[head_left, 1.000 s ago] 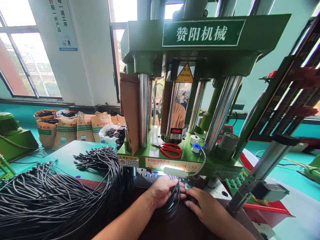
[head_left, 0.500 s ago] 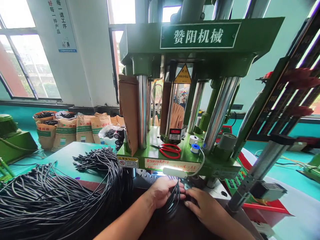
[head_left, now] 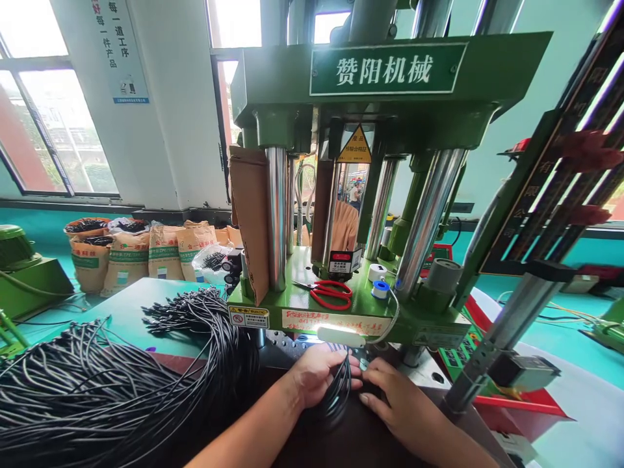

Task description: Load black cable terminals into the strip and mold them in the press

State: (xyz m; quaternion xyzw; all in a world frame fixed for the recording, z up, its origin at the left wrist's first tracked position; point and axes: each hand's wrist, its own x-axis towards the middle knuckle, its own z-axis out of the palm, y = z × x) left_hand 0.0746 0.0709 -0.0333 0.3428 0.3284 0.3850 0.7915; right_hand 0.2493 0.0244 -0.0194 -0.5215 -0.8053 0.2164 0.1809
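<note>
My left hand [head_left: 314, 374] grips a small bunch of black cables [head_left: 338, 390] that hangs down from its fingers, just under the front of the green press machine [head_left: 370, 130]. Beside it, my right hand [head_left: 394, 396] rests on the dark work surface, and its fingertips pinch a cable end near a small metal part [head_left: 363, 364] below the lit strip lamp [head_left: 341, 336]. The two hands almost touch. A large heap of black cables [head_left: 97, 383] lies to the left on the teal table [head_left: 124, 312].
Red scissors [head_left: 331, 292], rolls of tape [head_left: 379, 281] and a cardboard sheet [head_left: 251, 221] sit on the machine's green deck. Chrome columns [head_left: 277, 214] stand behind it. Sacks of material [head_left: 141, 250] line the floor at left. A dark slanted rack [head_left: 550, 195] rises at right.
My right hand has crept slightly up and left toward the cable ends by the metal part. My left hand keeps its hold on the bunch. The view has shifted a little.
</note>
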